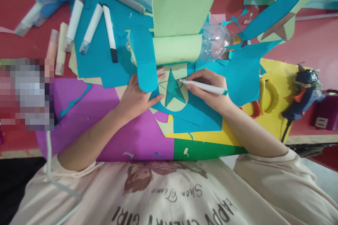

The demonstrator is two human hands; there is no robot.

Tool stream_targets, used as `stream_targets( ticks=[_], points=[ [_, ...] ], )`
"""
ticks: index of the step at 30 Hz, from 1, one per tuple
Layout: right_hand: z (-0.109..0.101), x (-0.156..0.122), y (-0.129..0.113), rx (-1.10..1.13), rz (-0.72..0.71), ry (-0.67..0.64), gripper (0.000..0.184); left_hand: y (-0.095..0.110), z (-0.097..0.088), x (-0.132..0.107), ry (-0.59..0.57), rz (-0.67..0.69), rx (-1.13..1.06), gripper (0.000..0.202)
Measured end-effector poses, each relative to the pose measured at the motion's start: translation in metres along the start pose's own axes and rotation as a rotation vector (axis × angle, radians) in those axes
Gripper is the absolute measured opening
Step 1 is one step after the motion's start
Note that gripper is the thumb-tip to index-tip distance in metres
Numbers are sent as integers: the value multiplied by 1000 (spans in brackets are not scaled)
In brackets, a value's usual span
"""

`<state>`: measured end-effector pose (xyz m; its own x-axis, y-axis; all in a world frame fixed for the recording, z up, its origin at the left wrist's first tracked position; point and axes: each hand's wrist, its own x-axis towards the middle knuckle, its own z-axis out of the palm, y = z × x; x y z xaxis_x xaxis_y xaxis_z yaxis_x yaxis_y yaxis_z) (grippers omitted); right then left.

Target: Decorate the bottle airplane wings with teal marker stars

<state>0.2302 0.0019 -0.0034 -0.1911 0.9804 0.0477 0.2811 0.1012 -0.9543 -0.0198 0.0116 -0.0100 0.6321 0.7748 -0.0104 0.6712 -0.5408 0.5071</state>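
My right hand point(211, 86) grips a white marker point(207, 87) with a green end, its tip at the edge of a star point(173, 89). The star is partly coloured green, on the rounded pale-green paper wing point(182, 103) of a plastic-bottle airplane. My left hand point(138, 95) rests at the wing's left edge, fingers apart, some hidden behind the blue paper tail strip point(144, 59). Pale-green paper point(176, 49) wraps the clear bottle point(213, 42). A blue paper propeller blade point(271, 15) sticks out at the bottle's neck. The opposite wing point(182, 0) extends away from me.
Several markers point(91, 28) lie at the upper left on blue paper point(97, 66). To the right are yellow-handled scissors point(269, 96) and a blue glue gun point(301, 95) with a cord. Purple card point(139, 133) and paper scraps point(166, 126) lie near me.
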Motion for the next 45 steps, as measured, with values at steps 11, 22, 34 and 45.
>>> stream_targets(
  ticks=[11,22,34,45],
  points=[
    [-2,1,-1,-93,8,-44,10,-1,2,-1,35,30,33,50],
    [-2,1,0,-135,-19,-43,11,-1,2,-1,17,15,32,51],
    [0,-2,0,-70,60,-4,14,2,0,-1,1,-6,43,50],
    [-1,-1,-2,-84,46,-21,17,1,0,0,-3,-11,35,51]
  ],
)
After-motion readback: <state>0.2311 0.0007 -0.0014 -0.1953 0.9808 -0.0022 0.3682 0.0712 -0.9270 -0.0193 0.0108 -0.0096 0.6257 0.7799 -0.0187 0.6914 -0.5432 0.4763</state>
